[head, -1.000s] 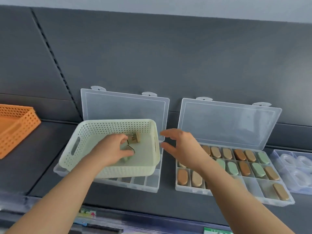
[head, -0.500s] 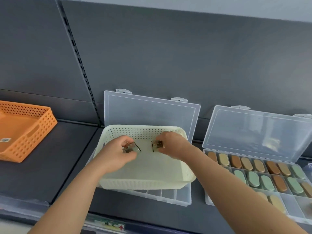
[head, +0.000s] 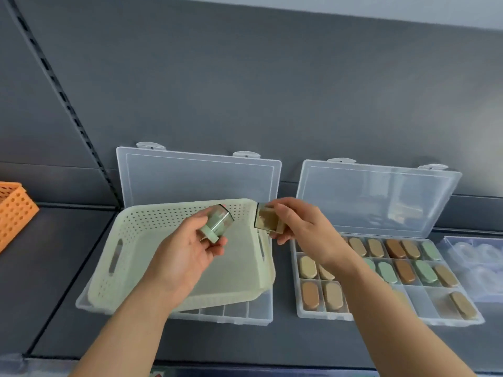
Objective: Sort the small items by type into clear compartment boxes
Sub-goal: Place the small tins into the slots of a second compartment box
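Observation:
My left hand (head: 185,254) holds a small green item with a clear cap (head: 217,223) above the pale green perforated basket (head: 128,240). My right hand (head: 302,227) pinches a tan item with a clear cap (head: 268,220) over the basket's right rim. The basket rests on an open clear compartment box (head: 236,314) whose lid leans on the wall. To the right, a second open clear compartment box (head: 419,292) holds several tan, brown and green oval items, one per cell, with some cells bare.
An orange perforated basket (head: 13,210) sits at the far left on the dark shelf. A clear box with clear rings (head: 479,257) lies at the far right. The grey back wall stands behind the open lids.
Both hands have lifted their items out of the basket; the right hand moved right toward the basket's rim, and the basket's floor now shows nothing in it.

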